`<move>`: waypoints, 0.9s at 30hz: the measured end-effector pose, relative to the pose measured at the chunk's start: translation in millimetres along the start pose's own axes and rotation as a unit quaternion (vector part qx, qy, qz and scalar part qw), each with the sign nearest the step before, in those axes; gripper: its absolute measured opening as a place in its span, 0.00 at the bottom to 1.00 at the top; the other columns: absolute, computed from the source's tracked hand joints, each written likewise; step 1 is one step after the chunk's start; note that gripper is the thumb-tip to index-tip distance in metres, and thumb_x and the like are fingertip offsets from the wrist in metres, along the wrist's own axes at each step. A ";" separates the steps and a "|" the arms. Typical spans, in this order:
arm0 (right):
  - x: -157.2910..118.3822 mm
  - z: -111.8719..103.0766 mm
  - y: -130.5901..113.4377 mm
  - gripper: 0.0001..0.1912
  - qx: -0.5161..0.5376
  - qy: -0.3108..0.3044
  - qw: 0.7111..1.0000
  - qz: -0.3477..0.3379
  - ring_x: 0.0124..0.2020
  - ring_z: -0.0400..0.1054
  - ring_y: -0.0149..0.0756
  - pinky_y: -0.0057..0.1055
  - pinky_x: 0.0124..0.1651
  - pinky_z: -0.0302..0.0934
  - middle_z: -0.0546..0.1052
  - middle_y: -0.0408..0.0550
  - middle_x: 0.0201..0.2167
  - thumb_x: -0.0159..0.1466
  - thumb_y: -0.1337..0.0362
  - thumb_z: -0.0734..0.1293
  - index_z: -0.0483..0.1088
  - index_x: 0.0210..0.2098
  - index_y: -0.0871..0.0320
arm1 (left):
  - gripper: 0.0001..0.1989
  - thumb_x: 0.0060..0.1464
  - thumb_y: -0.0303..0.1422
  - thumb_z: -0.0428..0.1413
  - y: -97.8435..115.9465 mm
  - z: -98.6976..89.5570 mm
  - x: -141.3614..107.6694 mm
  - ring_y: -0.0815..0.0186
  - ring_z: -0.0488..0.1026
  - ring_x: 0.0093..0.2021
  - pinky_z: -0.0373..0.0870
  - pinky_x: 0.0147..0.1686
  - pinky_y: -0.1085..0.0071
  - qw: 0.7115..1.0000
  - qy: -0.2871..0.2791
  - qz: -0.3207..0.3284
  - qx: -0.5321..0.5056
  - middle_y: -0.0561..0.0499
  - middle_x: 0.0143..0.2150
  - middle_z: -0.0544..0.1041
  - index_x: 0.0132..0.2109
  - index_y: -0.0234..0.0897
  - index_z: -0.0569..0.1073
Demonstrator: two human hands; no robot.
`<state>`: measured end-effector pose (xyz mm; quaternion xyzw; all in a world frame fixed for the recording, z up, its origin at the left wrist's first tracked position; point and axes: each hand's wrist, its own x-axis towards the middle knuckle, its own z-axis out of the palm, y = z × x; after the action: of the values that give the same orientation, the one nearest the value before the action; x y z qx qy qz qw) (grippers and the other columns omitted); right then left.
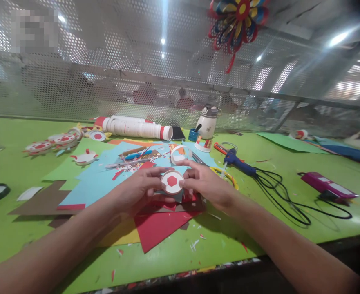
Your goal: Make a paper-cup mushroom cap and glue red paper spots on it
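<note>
Between my two hands is a small round white paper disc (168, 188) with a rim and a red hexagon (172, 181) in its middle. My left hand (144, 185) grips its left edge, fingers curled around it. My right hand (201, 181) pinches the right edge, with the index finger raised above it. Beneath the hands lie red paper (161, 228), brown paper (45, 200) and light blue paper (88, 183). A cut white paper ring (177, 154) stands just beyond my right fingers.
A blue glue gun (239, 163) with a looped black cable lies right, near a magenta power strip (328, 185). Behind are stacked paper cups (133, 127), a white bottle (207, 122) and a blue jar (193, 135). Decorated discs (65, 139) sit left. A perforated metal screen (121, 77) rises behind the table.
</note>
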<state>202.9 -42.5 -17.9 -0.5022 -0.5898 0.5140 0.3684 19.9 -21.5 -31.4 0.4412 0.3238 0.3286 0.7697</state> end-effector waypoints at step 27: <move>-1.3 1.6 1.7 0.33 -0.027 -0.001 1.000 0.013 0.16 0.59 0.26 0.26 0.19 0.56 0.67 0.37 0.22 0.52 0.71 0.65 0.59 0.57 0.59 | 0.25 0.43 0.18 0.54 -0.7 3.6 -0.7 0.69 0.74 0.25 0.73 0.29 0.72 1.000 -0.003 -0.009 0.017 0.46 0.31 0.80 0.51 0.33 0.72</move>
<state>202.0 -44.2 -19.8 -0.5192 -0.5968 0.5035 0.3475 22.5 -24.0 -30.5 0.4524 0.3313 0.3149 0.7658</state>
